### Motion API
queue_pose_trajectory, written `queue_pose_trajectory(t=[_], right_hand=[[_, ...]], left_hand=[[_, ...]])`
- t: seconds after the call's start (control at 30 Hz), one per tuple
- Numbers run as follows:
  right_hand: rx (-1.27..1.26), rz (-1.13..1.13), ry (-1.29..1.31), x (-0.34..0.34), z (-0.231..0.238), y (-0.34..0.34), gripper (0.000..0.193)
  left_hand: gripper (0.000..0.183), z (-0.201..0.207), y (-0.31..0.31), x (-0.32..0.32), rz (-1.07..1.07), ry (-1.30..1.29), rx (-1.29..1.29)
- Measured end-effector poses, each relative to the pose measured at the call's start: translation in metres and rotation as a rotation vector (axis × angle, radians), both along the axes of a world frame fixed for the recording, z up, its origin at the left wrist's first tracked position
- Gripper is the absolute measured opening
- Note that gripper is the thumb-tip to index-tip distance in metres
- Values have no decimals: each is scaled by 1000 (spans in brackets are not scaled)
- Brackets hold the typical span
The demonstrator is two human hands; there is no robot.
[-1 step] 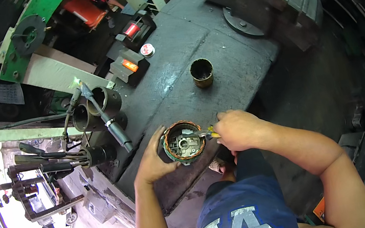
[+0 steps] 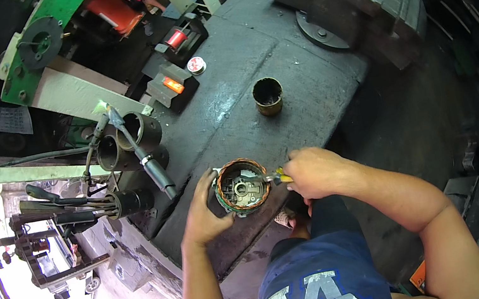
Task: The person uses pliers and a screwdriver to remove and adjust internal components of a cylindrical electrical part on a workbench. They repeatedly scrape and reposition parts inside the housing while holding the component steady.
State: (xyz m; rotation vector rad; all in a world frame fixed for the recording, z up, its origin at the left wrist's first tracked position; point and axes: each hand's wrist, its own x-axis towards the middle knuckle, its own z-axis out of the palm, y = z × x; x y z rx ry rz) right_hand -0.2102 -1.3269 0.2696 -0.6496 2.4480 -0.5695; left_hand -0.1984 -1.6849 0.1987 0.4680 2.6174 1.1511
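From the head view, my only one, I have the round metal housing (image 2: 249,195) on the near part of the tabletop (image 2: 296,91), its open side up and a ring of copper winding (image 2: 240,161) around its mouth. My left hand (image 2: 202,215) spans the housing's left side, thumb at the near edge and fingers at the far edge, bracing it. My right hand (image 2: 309,169) is closed around the yellow-and-black handle of a slim tool (image 2: 280,175), probably pliers, whose metal nose reaches left over the winding into the opening; I cannot tell whether its tip touches anything. To do this well, I judge that the left hand should press the housing down so it cannot turn, and the right wrist should stay low and steady, moving the tip in small strokes. Levering against the winding could nick the copper. The brown cup (image 2: 271,108) stands well apart, on the far side.
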Motion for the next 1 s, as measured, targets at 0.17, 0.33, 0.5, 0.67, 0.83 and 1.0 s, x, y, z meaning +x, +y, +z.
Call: queue_pose_trajectory(t=[0.17, 0.33, 0.5, 0.67, 0.83, 1.0], right_hand=[[-87, -87, -350, 13, -20, -9, 32], [-128, -103, -391, 12, -19, -25, 32], [-88, -164, -480, -4, 1, -26, 37], [-133, -201, -454, -1, 24, -3, 33], [-36, -136, -524, -18, 19, 5, 35], [-67, 27, -313, -55, -7, -1, 50]], left_hand=[[159, -52, 50, 97, 341, 217, 33], [155, -79, 54, 67, 516, 171, 82], [129, -32, 52, 30, 399, 253, 19], [129, 39, 31, 17, 190, 90, -147], [137, 60, 32, 0, -72, 90, -369], [139, 55, 29, -17, -38, -22, -119]])
